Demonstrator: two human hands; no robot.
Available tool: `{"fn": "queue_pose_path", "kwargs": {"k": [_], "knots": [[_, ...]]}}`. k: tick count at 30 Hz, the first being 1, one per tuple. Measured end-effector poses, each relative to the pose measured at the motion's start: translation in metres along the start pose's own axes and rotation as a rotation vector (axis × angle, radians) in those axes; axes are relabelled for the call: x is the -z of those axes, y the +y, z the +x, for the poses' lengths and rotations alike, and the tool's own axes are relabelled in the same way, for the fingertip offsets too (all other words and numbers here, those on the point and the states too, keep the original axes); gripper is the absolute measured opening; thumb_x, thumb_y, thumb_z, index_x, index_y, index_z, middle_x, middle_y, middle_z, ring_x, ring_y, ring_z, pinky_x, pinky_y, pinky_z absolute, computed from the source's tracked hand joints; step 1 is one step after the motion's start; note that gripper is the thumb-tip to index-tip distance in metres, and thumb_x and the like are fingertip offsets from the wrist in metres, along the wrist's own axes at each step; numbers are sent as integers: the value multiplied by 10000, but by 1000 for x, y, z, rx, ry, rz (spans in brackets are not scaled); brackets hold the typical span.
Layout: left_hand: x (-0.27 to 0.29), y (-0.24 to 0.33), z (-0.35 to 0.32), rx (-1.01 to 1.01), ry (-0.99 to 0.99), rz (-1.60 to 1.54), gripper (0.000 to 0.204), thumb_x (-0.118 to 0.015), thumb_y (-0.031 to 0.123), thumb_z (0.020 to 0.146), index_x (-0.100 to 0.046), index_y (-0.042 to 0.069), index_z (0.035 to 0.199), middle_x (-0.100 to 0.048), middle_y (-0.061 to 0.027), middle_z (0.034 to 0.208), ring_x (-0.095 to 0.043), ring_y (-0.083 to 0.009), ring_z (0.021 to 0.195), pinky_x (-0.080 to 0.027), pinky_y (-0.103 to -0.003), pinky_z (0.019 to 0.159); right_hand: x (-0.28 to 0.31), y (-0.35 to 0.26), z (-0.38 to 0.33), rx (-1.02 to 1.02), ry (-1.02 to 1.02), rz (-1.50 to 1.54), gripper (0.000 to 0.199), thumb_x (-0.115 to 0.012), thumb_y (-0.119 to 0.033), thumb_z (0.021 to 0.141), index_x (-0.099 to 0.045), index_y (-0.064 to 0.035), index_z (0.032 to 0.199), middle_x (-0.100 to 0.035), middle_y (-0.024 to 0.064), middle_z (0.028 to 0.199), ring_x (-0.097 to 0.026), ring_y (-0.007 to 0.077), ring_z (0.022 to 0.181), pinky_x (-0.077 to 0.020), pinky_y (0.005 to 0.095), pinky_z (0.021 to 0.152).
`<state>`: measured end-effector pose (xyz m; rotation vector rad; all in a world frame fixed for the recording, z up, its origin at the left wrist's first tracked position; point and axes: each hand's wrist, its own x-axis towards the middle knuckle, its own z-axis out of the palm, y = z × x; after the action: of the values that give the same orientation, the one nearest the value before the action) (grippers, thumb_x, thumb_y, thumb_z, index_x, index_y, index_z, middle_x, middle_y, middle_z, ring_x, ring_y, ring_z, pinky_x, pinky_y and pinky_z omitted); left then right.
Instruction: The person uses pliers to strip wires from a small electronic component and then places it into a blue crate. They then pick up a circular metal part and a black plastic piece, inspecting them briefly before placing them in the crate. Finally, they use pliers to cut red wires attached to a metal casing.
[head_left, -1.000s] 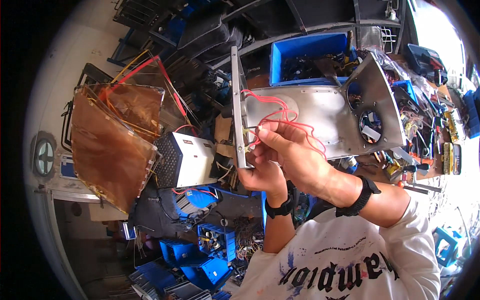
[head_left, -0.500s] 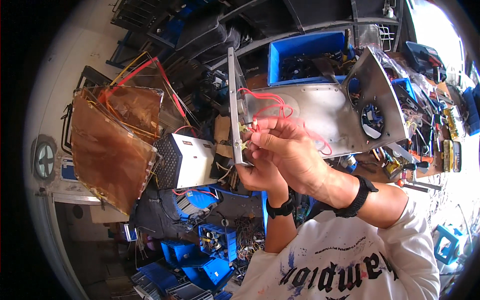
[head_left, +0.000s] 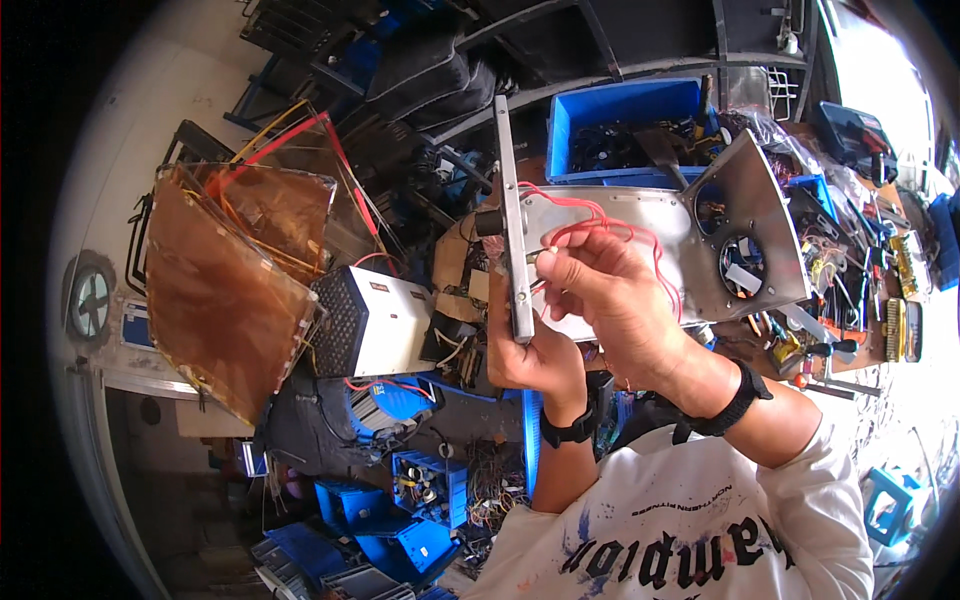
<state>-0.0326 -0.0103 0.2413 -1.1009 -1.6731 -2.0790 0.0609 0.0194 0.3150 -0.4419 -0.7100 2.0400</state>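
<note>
A bent sheet-metal chassis (head_left: 655,215) stands in front of me, with an upright panel (head_left: 513,225) at its left end and a right end plate (head_left: 770,200) cut with round holes. My left hand (head_left: 535,362) grips the lower edge of the left panel, its fingers partly behind the metal. Close to that panel's inner face, my right hand (head_left: 615,290) pinches the end of a red wire (head_left: 575,203) between thumb and forefinger. More red wire loops over the chassis floor and down past my right hand. A dark round knob (head_left: 489,223) sticks out on the panel's outer side.
Behind the chassis, a blue bin (head_left: 625,100) holds dark parts. A white box with a black perforated side (head_left: 395,320) and brown-covered frames (head_left: 215,290) stand left. Tools and loose parts crowd the bench (head_left: 840,270) at right. Blue crates (head_left: 400,530) lie below.
The chassis panel has shifted right and turned more edge-on, hiding the yellowish terminals on its inner face. Both hands moved slightly right with it; the right still pinches the wire.
</note>
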Motion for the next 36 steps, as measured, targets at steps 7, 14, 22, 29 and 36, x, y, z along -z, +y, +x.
{"fn": "queue_pose_path", "kwargs": {"k": [7,14,22,29,36], "knots": [[2,4,0,32,-72,136,201,-482,29,946,-608,-81,1058,-680,-121,969,-630,-155,811,-490,-293,703,0,6,8,108,72,-128,130,-624,-144,920,-618,-31,983,-617,12,861,-587,97,753,-506,260,710],[-7,6,-3,123,19,15,196,-559,8,860,-666,-43,1015,-701,-140,889,-679,-220,751,-525,-317,629,-7,14,3,110,53,210,95,-521,-81,964,-571,-8,998,-587,50,923,-580,135,822,-519,321,789],[2,13,5,-278,-103,144,229,-570,-11,843,-634,-69,1055,-690,-153,917,-667,-234,768,-530,-323,656,7,-1,-3,-43,-65,272,90,-559,-114,948,-573,-41,999,-599,55,1023,-604,161,871,-506,358,807],[17,3,15,-451,-189,235,338,-709,113,790,-633,-65,1066,-610,-121,756,-563,-277,632,-425,-370,577,8,-13,-10,-285,-135,204,220,-613,-167,917,-605,-5,1066,-658,78,1027,-632,189,936,-496,354,859],[18,-8,19,-471,-208,215,388,-675,139,782,-621,-45,1119,-524,-45,649,-522,-224,570,-413,-355,610,14,-2,-5,-202,-122,215,128,-570,-50,930,-620,-22,1044,-668,76,1028,-640,162,933,-517,301,867]]}}
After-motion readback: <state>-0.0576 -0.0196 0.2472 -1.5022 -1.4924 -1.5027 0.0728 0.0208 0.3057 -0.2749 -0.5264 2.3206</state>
